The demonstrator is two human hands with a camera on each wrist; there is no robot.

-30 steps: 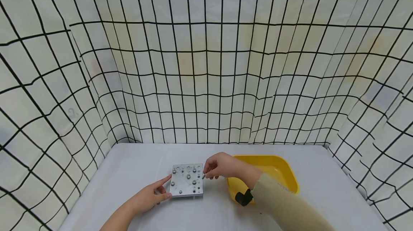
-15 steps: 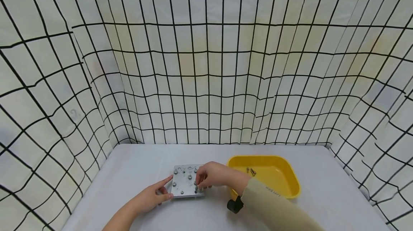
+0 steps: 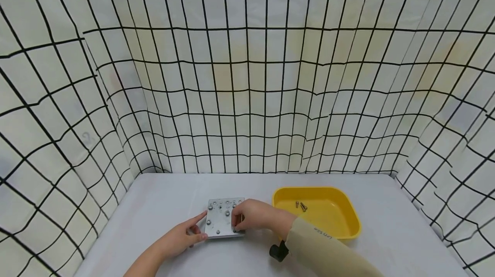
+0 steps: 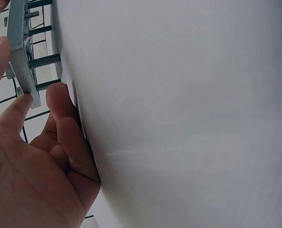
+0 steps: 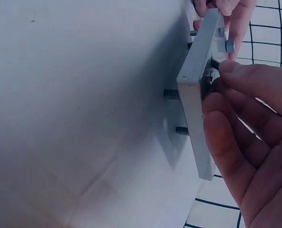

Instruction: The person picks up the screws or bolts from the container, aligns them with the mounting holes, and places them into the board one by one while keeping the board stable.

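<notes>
A square silver metal plate (image 3: pixel 218 223) with holes and several socket-head screws in its top is raised off the white table. Threaded shanks (image 4: pixel 44 61) stick out beneath it in the left wrist view. My left hand (image 3: pixel 178 236) holds the plate by its left edge, thumb at the near corner and index finger farther back. Over the plate's near right part, my right hand (image 3: pixel 257 216) pinches a small screw (image 5: pixel 215 63), its thread showing just above the plate in the right wrist view. The fingers hide its head and the hole below.
A yellow plastic tray (image 3: pixel 336 221) stands right of the plate, with a few loose screws (image 3: pixel 303 206) in it. Close to its near left corner is the black wrist camera (image 3: pixel 279 251). White walls with a black grid (image 3: pixel 247 96) enclose the table's back and sides.
My right hand has carried the screw from beside the plate's right edge leftward over the plate, then lowered it toward the near right holes. The left hand stays at the plate's left edge.
</notes>
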